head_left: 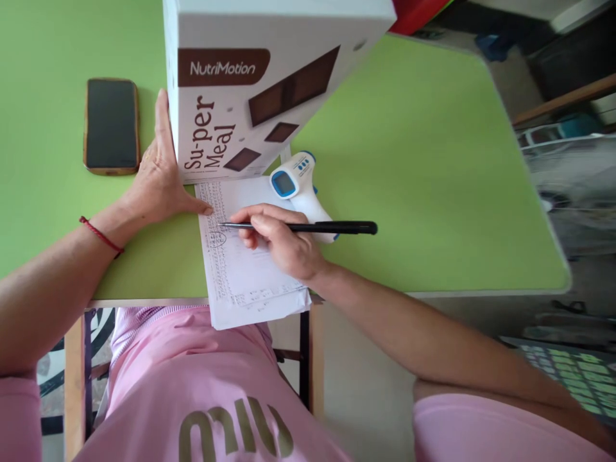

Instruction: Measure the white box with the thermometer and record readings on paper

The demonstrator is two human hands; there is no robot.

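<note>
Between the fingers and thumb of my right hand [283, 240] is a black pen [337, 227], its tip at the handwritten lines on a stack of paper [260, 273]. My left hand [163, 173] is spread, fingers along the left side of a white NutriMotion box [231, 109] and thumb on the paper's left edge. The box stands at the paper's far edge. Just beyond my right hand, a white and blue infrared thermometer [301, 186] lies partly on the paper, its handle partly hidden by the hand and pen.
A phone in a brown case [111, 125] lies left of the box on the green table [409, 173]. The paper's near end sticks out over the table's front edge. Something red [416, 14] is behind the box. Wooden chair parts [316, 366] show below the table.
</note>
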